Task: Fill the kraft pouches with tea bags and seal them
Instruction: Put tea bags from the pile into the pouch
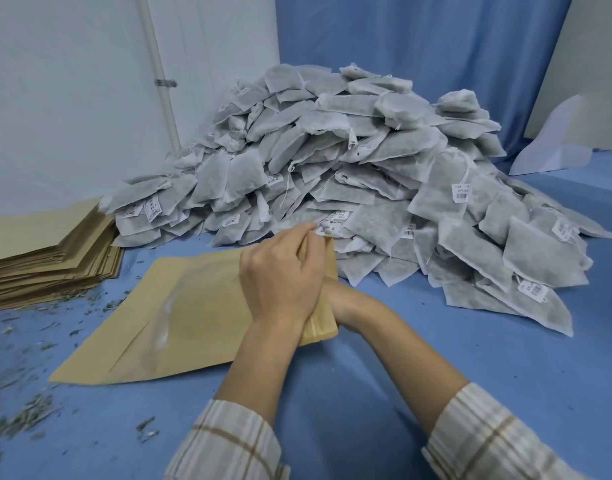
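Observation:
A kraft pouch [200, 306] with a clear window lies flat on the blue table, its mouth pointing right toward the tea bags. My left hand [283, 271] rests on top of the mouth end, fingers curled round the pouch's upper edge. My right hand [344, 301] reaches in at the mouth from the right. Only its wrist shows, since the hand itself is hidden behind the left hand and the kraft edge. A big heap of grey tea bags [366, 161] with strings and white tags is piled just behind and to the right of my hands.
A stack of flat kraft pouches [48, 251] sits at the left edge. Loose tea crumbs [27, 410] are scattered over the front left of the blue table. A white wall and pipe stand behind, and a pale folded card [557, 140] leans at the back right.

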